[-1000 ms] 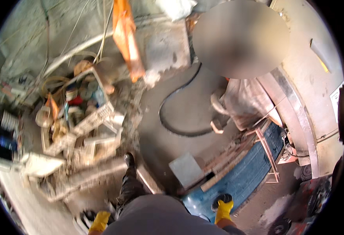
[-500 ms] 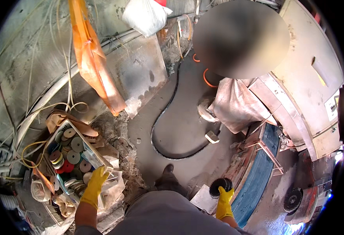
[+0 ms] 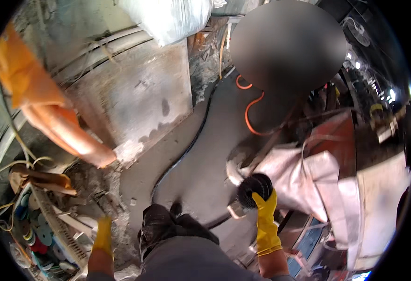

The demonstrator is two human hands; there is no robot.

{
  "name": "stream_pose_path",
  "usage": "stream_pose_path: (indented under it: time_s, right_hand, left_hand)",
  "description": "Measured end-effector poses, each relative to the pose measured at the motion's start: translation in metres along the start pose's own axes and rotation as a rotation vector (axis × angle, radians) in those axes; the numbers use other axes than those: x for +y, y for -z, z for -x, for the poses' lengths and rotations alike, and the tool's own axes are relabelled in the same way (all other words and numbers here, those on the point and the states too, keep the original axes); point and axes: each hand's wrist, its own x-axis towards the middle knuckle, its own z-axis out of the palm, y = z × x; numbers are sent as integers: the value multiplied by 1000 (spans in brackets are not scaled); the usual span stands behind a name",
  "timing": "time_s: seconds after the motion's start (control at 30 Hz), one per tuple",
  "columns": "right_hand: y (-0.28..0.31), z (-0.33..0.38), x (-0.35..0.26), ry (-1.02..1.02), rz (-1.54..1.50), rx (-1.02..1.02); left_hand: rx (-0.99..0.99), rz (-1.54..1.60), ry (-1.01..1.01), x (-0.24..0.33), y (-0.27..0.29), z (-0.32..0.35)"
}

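A black round bristle brush (image 3: 252, 188) is in my right hand (image 3: 266, 222), which wears a yellow rubber glove. The gloved thumb and fingers close on its near side. Under and beyond it lie the wet grey floor and a pale draped sheet (image 3: 280, 173). My left hand (image 3: 104, 238), also gloved in yellow, hangs low beside a plastic crate (image 3: 58, 225); motion smears its fingers. Colored round discs (image 3: 42, 229), with holes in their middles, fill the crate at the far left.
Along the floor runs a black hose (image 3: 187, 152), passing near my feet. An orange hose (image 3: 247, 117) curls further off. Orange plastic sheeting (image 3: 60, 122) hangs at the left, before a stained slab (image 3: 135, 93). A white sack (image 3: 168, 18) is at the back.
My view has turned to the right. The right hand has carried the brush forward, up over the floor. My left hand has come away from the crate's edge.
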Motion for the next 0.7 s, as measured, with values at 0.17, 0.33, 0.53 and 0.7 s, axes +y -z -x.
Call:
stream_pose_path:
  time_s: [0.17, 0.33, 0.53, 0.7]
  right_hand:
    - [-68, -236, -160, 188, -239, -13]
    - [-130, -431, -296, 525, -573, -78]
    - [-188, -589, -446, 716, -804, -260]
    - [-261, -679, -478, 1030, -315, -337]
  left_hand:
    - [-398, 453, 474, 94, -49, 159]
    - [-355, 548, 555, 189, -19, 127]
    - [207, 766, 176, 296, 66, -68]
    - [293, 1210, 243, 442, 155, -97]
